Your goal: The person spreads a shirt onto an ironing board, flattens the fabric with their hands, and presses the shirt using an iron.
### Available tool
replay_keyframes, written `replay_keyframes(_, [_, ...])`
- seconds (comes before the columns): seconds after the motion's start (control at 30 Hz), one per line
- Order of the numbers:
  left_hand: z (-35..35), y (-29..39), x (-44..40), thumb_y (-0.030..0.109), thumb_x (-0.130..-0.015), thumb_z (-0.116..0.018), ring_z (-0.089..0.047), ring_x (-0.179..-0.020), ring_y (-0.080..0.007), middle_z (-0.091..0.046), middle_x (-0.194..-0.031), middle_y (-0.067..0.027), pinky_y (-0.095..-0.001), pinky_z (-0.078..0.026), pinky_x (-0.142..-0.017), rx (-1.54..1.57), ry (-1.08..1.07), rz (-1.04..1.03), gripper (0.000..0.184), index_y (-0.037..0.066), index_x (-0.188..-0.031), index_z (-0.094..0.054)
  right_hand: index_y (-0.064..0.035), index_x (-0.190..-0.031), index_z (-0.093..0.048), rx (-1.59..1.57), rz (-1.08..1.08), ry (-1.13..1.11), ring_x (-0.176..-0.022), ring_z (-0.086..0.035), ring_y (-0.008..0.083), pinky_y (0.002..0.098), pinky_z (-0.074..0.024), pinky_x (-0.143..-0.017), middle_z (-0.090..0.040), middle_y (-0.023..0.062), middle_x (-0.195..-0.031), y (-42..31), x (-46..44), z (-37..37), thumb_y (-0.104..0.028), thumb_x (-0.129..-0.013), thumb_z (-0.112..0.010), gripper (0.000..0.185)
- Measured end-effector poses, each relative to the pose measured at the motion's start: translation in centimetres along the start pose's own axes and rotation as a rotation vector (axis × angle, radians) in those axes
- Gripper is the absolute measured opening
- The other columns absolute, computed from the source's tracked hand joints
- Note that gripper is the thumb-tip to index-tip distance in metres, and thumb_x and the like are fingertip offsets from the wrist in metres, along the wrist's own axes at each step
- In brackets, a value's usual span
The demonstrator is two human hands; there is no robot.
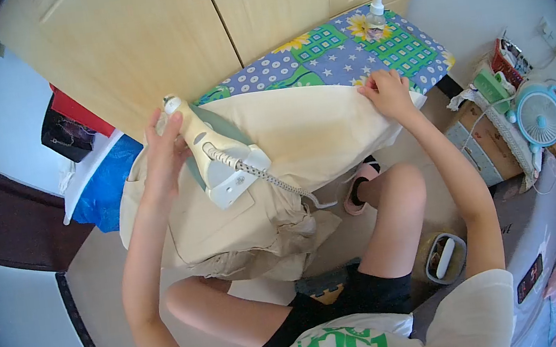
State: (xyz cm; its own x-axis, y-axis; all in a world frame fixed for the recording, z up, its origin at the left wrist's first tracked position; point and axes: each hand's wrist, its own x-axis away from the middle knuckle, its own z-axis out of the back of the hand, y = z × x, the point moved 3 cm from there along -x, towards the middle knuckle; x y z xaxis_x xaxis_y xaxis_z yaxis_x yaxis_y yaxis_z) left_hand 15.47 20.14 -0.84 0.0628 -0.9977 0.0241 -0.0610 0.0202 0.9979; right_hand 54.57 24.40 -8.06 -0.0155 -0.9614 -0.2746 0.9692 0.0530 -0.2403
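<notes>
Seen from the head camera, a seated person in a white T-shirt grasps an iron (201,136) with the left hand (163,146), thumb and fingers curled about the front part of its handle. The right hand (390,94) pinches the far edge of a beige cloth (307,124), thumb on the near side.

The iron lies just beside the left fingers, over the beige cloth and well apart from the right fingers; whether its underside touches the fabric cannot be told. Its body is smooth cream plastic with rounded curves, flanked by a grey-green base and ending in a flat, glossy white heel. A speckled cord (260,174) with a ribbed sleeve trails from the heel.

The iron's narrow front points away from the person and toward the left fingers, the broad heel facing the knees; its long axis slants from upper left to lower right.

Between the two hands the matte cloth stretches in a smooth panel, bunching into soft creases nearer the person. Beyond the right fingers stands a clear pump bottle (376,18) on a blue, flower-printed cover (339,53).
</notes>
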Motion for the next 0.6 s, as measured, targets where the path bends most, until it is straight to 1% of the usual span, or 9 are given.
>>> replay_keyframes(0.03, [-0.9,0.2,0.1,0.026,-0.086,-0.061,-0.059,-0.079,-0.0178,-0.056,-0.097,-0.0106,-0.0295,-0.049,-0.070,0.075,-0.017,0.061,0.079,0.006,-0.138,-0.005,-0.0064,-0.083,-0.058,0.003,0.060,0.061,-0.094,-0.056,0.0319,0.0472,-0.0404,-0.073,-0.062,0.0129,-0.093,0.1,0.1,-0.1,-0.033,-0.081,-0.060,0.027])
replay_keyframes(0.07, [-1.9,0.9,0.4,0.026,-0.086,-0.061,-0.059,-0.079,-0.0178,-0.056,-0.097,-0.0106,-0.0295,-0.049,-0.070,0.058,-0.016,0.059,0.079,0.006,-0.138,-0.005,-0.0064,-0.083,-0.058,-0.013,0.054,0.063,-0.094,-0.056,0.0319,0.0472,-0.0404,-0.073,-0.062,0.0129,-0.093,0.2,0.0,-0.2,-0.033,-0.081,-0.060,0.027])
replay_keyframes(0.13, [-3.0,2.0,1.2,0.013,-0.083,-0.062,-0.059,-0.080,-0.0211,-0.051,-0.107,-0.0146,-0.0349,-0.051,-0.071,0.022,0.067,0.133,0.084,0.009,-0.139,0.000,-0.0058,-0.081,-0.057,-0.148,0.076,0.023,-0.080,-0.061,0.0325,0.0448,-0.0439,-0.068,-0.064,0.0129,-0.085,0.4,-0.6,-0.2,-0.026,-0.083,-0.057,0.021])
replay_keyframes(0.17, [-3.1,1.9,1.1,0.013,-0.083,-0.062,-0.059,-0.080,-0.0211,-0.051,-0.107,-0.0146,-0.0349,-0.051,-0.071,0.008,0.072,0.134,0.084,0.009,-0.139,0.000,-0.0058,-0.081,-0.057,-0.163,0.074,0.021,-0.080,-0.061,0.0325,0.0448,-0.0439,-0.068,-0.064,0.0129,-0.085,0.5,-0.7,-0.4,-0.026,-0.083,-0.057,0.021])
replay_keyframes(0.23, [-2.9,1.4,0.6,0.003,-0.080,-0.061,-0.058,-0.080,-0.0229,-0.047,-0.111,-0.0166,-0.0360,-0.052,-0.070,0.050,0.092,0.086,0.086,0.015,-0.140,0.000,-0.0051,-0.080,-0.056,-0.155,0.129,0.094,-0.071,-0.062,0.0336,0.0436,-0.0462,-0.065,-0.064,0.0126,-0.081,0.5,-1.1,-0.4,-0.022,-0.083,-0.056,0.017])
replay_keyframes(0.33, [-2.2,1.1,0.2,0.001,-0.081,-0.058,-0.058,-0.079,-0.0225,-0.047,-0.109,-0.0155,-0.0349,-0.052,-0.067,0.023,0.111,0.067,0.084,0.019,-0.140,-0.001,-0.0061,-0.082,-0.057,-0.157,0.158,0.059,-0.077,-0.062,0.0329,0.0437,-0.0472,-0.067,-0.064,0.0123,-0.082,1.3,-2.4,-1.0,-0.022,-0.082,-0.056,0.016])
replay_keyframes(0.47, [-1.4,1.6,0.8,0.001,-0.081,-0.058,-0.057,-0.078,-0.0211,-0.047,-0.107,-0.0140,-0.0344,-0.052,-0.065,-0.019,0.115,0.082,0.083,0.018,-0.140,-0.001,-0.0078,-0.084,-0.057,-0.159,0.205,0.055,-0.080,-0.061,0.0320,0.0431,-0.0472,-0.067,-0.064,0.0119,-0.085,1.8,-2.9,-1.1,-0.023,-0.081,-0.057,0.015])
replay_keyframes(0.53, [-1.1,1.8,1.0,0.003,-0.082,-0.059,-0.056,-0.080,-0.0197,-0.045,-0.113,-0.0151,-0.0324,-0.051,-0.067,-0.058,0.049,0.099,0.082,0.018,-0.141,-0.005,-0.0090,-0.085,-0.056,-0.148,0.246,0.054,-0.082,-0.061,0.0312,0.0429,-0.0472,-0.066,-0.062,0.0116,-0.087,2.0,-3.2,-1.0,-0.025,-0.081,-0.057,0.016])
replay_keyframes(0.6, [-0.6,1.4,0.6,0.003,-0.082,-0.059,-0.057,-0.080,-0.0201,-0.046,-0.112,-0.0150,-0.0326,-0.051,-0.067,-0.055,0.037,0.091,0.080,0.018,-0.141,-0.007,-0.0088,-0.085,-0.056,-0.141,0.269,0.062,-0.081,-0.060,0.0313,0.0428,-0.0472,-0.065,-0.061,0.0112,-0.088,2.1,-3.5,-1.2,-0.026,-0.082,-0.058,0.018])
